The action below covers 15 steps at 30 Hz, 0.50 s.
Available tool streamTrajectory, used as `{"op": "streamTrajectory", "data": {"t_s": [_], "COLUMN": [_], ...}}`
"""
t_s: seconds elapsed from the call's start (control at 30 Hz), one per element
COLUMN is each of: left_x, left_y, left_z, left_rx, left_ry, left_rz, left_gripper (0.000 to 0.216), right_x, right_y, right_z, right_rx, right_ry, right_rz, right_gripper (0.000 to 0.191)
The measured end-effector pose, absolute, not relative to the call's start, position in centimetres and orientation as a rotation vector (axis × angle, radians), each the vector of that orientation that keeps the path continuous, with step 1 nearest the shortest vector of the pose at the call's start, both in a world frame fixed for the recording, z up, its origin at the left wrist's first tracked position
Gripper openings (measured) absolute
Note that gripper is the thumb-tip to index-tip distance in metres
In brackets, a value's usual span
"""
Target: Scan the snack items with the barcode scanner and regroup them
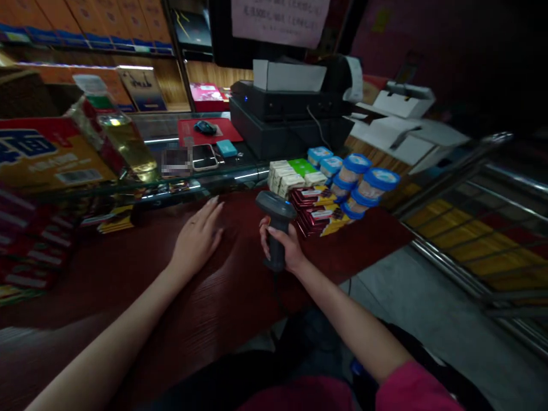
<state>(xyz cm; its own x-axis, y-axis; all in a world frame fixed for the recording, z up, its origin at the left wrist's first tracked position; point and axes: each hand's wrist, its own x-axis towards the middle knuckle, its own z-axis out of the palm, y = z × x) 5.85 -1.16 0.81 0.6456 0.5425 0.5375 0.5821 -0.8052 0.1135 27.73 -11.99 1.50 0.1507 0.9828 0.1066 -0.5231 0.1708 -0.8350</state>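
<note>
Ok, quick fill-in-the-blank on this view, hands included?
1. The right hand grips a dark ____.
2. The hand holding nothing is the ____ one.
3. The stacked tubs have ____ lids.
4. The mouse lies on a ____ mat.

Missing words: scanner; left; blue; red.

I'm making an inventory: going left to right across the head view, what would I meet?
Clear plastic bottle of yellowish liquid, bare left hand, dark grey handheld scanner, round blue-lidded tubs, silvery metal rack.
</note>
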Motion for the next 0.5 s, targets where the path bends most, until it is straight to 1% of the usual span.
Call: {"op": "streamTrajectory", "data": {"t_s": [0.07,0.13,0.27,0.37,0.43,0.5], "left_x": [11.3,16.5,23.9,25.9,25.6,24.3], "left_y": [-2.0,-2.4,-2.1,-1.7,-1.8,-2.1], "left_z": [1.6,2.6,4.1,4.5,4.5,4.3], "left_rx": [-2.879,-2.937,-3.068,-3.149,-3.152,-3.141], "left_ry": [-0.735,-0.615,-0.522,-0.494,-0.477,-0.468], "left_rz": [-0.877,-0.861,-0.762,-0.690,-0.771,-0.942], "left_gripper": [0.068,0.069,0.069,0.057,0.046,0.037], "right_x": [29.7,31.6,34.8,36.5,37.1,37.2], "right_y": [-14.2,-16.3,-19.8,-21.6,-22.2,-22.4], "right_z": [1.8,2.2,2.8,3.0,2.9,2.8], "right_rx": [-0.779,-0.820,-0.897,-0.931,-0.931,-0.915], "right_ry": [-0.748,-0.726,-0.687,-0.626,-0.602,-0.603], "right_rz": [1.140,1.060,0.903,0.830,0.812,0.813], "right_gripper": [0.033,0.032,0.033,0.034,0.034,0.033]}}
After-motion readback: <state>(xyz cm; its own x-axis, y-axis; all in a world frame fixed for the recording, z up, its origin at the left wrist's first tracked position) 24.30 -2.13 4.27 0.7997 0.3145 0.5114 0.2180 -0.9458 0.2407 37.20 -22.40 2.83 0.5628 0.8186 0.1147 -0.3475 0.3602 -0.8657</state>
